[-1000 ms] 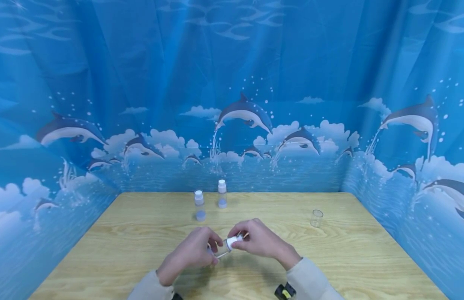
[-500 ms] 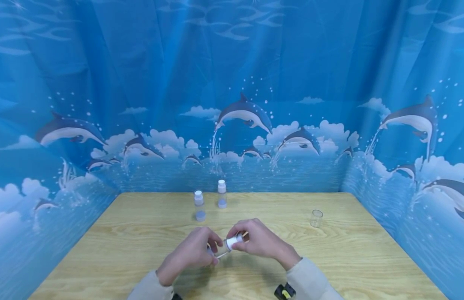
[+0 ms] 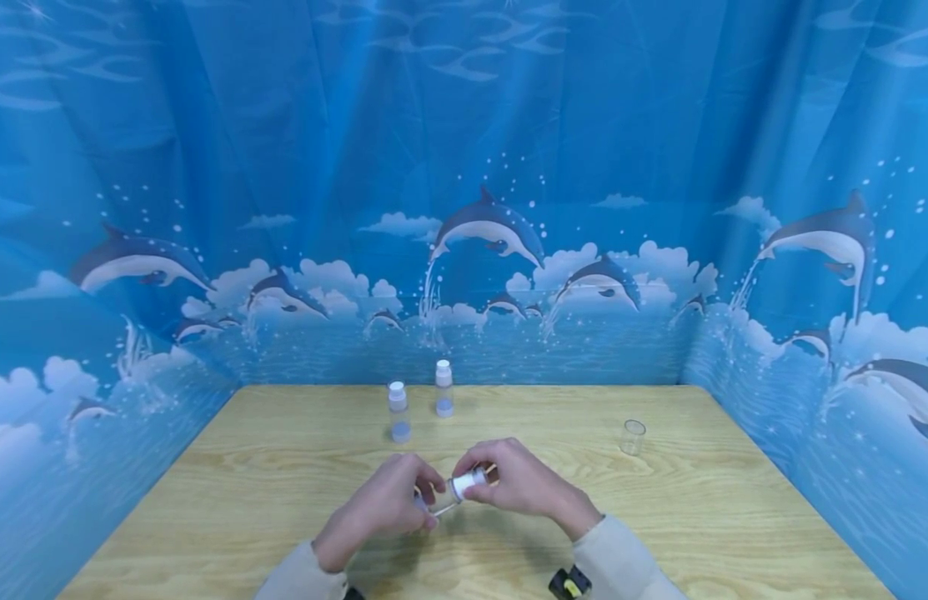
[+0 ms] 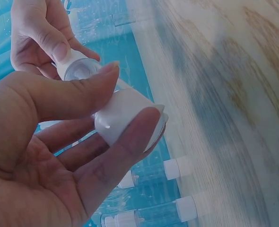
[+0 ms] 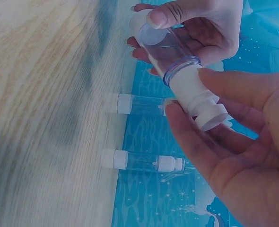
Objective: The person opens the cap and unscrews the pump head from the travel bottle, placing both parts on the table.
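Note:
Between both hands, tilted above the table, is a small clear pump bottle (image 5: pixel 167 51) with a white base and a white pump top (image 5: pixel 192 90). My left hand (image 3: pixel 391 497) grips the white base (image 4: pixel 123 113) between thumb and fingers. My right hand (image 3: pixel 522 480) pinches the white pump top, thumb on one side and fingers on the other. In the right wrist view the top sits at the mouth of the clear body, in line with it.
Two similar bottles, a nearer one (image 3: pixel 399 413) and a farther one (image 3: pixel 444 390), stand upright behind the hands. A small clear cup-like cap (image 3: pixel 633 437) stands at the right on the wooden table (image 3: pixel 704 500). A blue dolphin-print curtain (image 3: pixel 464 167) surrounds the table's back and sides.

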Action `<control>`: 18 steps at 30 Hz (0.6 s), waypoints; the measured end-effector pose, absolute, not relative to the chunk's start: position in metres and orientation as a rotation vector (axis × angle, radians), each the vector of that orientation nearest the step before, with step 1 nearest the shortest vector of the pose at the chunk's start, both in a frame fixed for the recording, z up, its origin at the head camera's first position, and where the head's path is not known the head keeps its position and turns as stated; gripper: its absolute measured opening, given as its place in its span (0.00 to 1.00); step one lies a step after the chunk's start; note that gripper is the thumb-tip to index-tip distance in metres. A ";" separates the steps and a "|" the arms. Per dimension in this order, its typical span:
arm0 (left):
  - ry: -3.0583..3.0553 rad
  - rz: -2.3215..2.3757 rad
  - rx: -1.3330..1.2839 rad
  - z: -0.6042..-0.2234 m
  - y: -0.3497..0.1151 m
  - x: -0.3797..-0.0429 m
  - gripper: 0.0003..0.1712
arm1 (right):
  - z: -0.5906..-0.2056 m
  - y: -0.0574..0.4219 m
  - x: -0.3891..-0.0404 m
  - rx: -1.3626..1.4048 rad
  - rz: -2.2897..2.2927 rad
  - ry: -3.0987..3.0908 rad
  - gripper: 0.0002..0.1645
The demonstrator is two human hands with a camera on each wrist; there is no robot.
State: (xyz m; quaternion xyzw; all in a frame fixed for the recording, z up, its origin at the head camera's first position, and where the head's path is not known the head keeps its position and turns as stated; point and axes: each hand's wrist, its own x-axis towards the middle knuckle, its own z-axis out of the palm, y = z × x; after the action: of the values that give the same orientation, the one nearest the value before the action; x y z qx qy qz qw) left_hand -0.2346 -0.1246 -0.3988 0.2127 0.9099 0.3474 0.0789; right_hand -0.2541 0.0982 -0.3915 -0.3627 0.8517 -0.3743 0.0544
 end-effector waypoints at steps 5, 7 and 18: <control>2.726 1.045 0.642 -0.400 -0.125 -0.234 0.25 | -0.391 0.098 -0.254 -1.113 -1.116 2.581 0.14; 2.730 1.041 0.651 -0.400 -0.125 -0.235 0.25 | -0.390 0.098 -0.254 -1.110 -1.112 2.579 0.15; 2.737 1.033 0.666 -0.399 -0.125 -0.235 0.24 | -0.393 0.101 -0.255 -1.087 -1.134 2.582 0.15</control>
State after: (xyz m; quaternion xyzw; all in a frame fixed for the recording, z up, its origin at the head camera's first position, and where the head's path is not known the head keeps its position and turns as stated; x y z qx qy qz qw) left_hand -0.2351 -0.1245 -0.3993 0.2214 0.9099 0.3435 0.0708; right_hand -0.2550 0.1007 -0.3928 -0.3588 0.8529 -0.3746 0.0595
